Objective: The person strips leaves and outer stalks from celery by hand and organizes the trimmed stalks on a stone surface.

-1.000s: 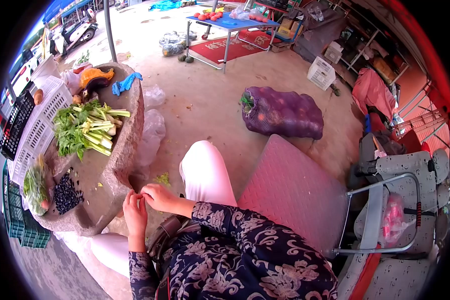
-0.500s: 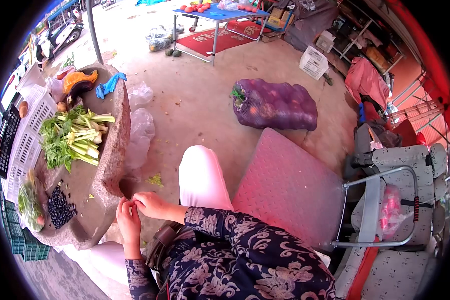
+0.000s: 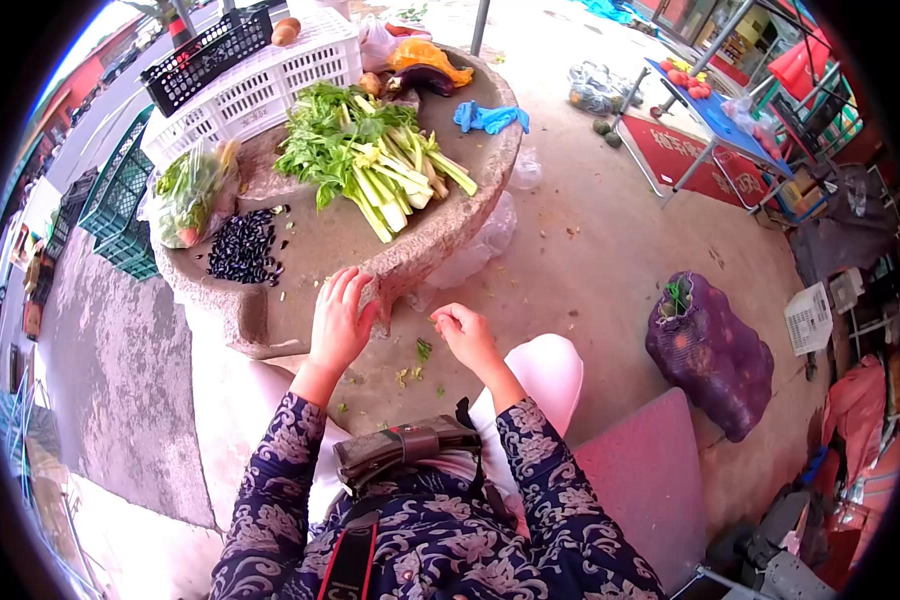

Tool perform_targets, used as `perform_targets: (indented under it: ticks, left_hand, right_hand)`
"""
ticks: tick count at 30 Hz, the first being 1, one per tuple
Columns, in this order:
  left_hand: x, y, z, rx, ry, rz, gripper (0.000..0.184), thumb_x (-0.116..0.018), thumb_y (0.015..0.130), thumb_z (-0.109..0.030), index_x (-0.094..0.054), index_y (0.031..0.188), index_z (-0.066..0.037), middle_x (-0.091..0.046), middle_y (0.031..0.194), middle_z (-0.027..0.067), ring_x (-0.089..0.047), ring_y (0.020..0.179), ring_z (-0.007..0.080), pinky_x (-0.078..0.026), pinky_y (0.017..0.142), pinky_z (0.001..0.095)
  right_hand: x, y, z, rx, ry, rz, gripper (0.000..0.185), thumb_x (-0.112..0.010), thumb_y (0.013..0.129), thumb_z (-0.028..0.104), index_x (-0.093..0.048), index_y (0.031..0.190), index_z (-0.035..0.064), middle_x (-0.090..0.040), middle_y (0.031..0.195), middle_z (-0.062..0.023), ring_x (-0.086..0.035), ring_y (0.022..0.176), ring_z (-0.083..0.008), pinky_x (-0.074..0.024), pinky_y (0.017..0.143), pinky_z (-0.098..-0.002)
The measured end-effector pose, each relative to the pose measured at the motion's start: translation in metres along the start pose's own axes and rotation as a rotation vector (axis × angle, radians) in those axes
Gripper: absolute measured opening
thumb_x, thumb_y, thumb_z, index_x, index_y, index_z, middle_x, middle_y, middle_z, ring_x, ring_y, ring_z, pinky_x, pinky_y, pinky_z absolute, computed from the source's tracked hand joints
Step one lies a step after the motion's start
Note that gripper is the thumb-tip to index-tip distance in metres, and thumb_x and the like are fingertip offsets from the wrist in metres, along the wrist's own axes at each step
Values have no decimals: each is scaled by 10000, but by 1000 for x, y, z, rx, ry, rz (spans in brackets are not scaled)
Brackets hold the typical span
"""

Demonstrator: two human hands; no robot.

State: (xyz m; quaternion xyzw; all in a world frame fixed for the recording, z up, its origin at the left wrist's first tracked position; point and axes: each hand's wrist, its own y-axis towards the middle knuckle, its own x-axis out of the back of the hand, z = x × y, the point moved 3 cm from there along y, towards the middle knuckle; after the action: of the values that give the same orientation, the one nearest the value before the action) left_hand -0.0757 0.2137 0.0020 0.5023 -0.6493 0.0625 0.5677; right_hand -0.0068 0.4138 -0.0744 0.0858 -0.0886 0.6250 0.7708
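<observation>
My left hand point(image 3: 342, 322) is over the near edge of a stone trough point(image 3: 450, 225), palm down, fingers stretched out and slightly apart, nothing visible in it. To its right, my right hand point(image 3: 468, 338) hangs in front of the trough with thumb and fingers pinched together. A tiny brownish bit shows at its fingertips, too small to name. Left of my left hand, a pile of shiny black beans point(image 3: 242, 250) lies on the stone, with a few pale bits beside it. Farther back lies a bunch of leafy celery point(image 3: 370, 165). A clear bag of green vegetables point(image 3: 190, 200) sits at the left.
A blue glove point(image 3: 490, 118), an eggplant point(image 3: 422, 78) and a white crate point(image 3: 270, 85) are on the trough's far side. A purple net sack point(image 3: 710, 350) stands on the floor to the right, beyond a pinkish board point(image 3: 650, 480). Green crates point(image 3: 120, 215) stand left.
My view has swung left toward the trough. My hands, together at the fingertips before, are now apart; the left has opened over the stone edge and the right stays pinched.
</observation>
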Motion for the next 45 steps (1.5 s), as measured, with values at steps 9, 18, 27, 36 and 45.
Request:
perform_targets:
  ticks: [9,18,27,36,45]
  left_hand:
    - [-49,13,37,59,-33,-58,485,-605,753,-288,-528,1171,-53,-526,1193,166,-446,1156,355,-313,991,461]
    - [-47,13,40,80,-109,-80,487,-625,717,-267,-546,1152,-60,-537,1170,157,-461,1136,351,-319,984,462]
    - [-44,12,39,96,-147,-109,470,-626,721,-269,-558,1138,-65,-539,1163,147,-463,1132,348,-329,977,460]
    - [-42,15,40,117,-171,-88,476,-624,712,-256,-556,1141,-61,-537,1164,155,-464,1131,351,-328,976,463]
    - [-41,24,45,181,-236,6,515,-642,671,-237,-553,1142,-47,-532,1143,153,-468,1124,349,-329,961,472]
  right_hand:
    - [-21,27,-69,-13,-281,106,164,-600,844,152,-649,926,18,-651,824,-178,-641,745,-293,-498,669,-360]
    - [4,94,21,229,-59,-416,205,-640,852,87,-597,1044,26,-583,739,-45,-546,619,-120,-478,578,-272]
    - [-10,87,-47,-102,99,-377,180,-630,853,135,-608,961,-8,-624,822,-66,-606,723,-159,-526,633,-300]
    - [-30,47,-62,-86,-893,263,350,-643,804,292,-643,1074,68,-595,1109,-225,-589,997,-363,-479,834,-425]
    - [-1,147,114,600,-365,-208,151,-664,803,141,-645,913,38,-590,812,-81,-536,764,-280,-447,697,-389]
